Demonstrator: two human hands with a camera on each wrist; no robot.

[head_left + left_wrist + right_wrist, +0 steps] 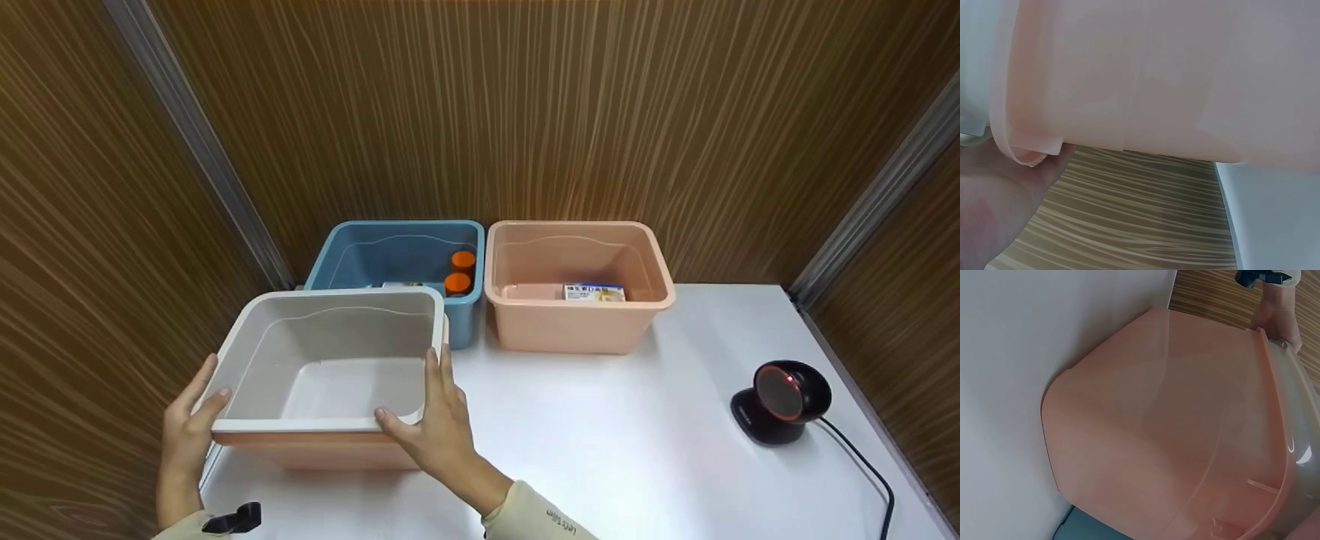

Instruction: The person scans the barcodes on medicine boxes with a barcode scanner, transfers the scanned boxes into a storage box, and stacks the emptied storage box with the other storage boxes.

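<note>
A white bin (337, 386) sits nested inside a pink bin (337, 452) at the left front of the table; its rim stands above the pink one. My left hand (186, 431) lies against the left side, with thumb and fingers spread along the white rim. In the left wrist view, part of that hand (1002, 205) shows under the pink rim. At the right front corner, my right hand (442, 427) presses with straight fingers up the side and the thumb on the front rim. The right wrist view shows the outer wall of the pink bin (1145, 410).
Behind stands a blue bin (469, 319) with two orange-capped containers (457, 283). Beside it, another pink bin (574, 330) holds a small white box (592, 292). A black round device (791, 394) with a cable (862, 457) sits on the right. Wood-patterned panels (480, 112) enclose the table.
</note>
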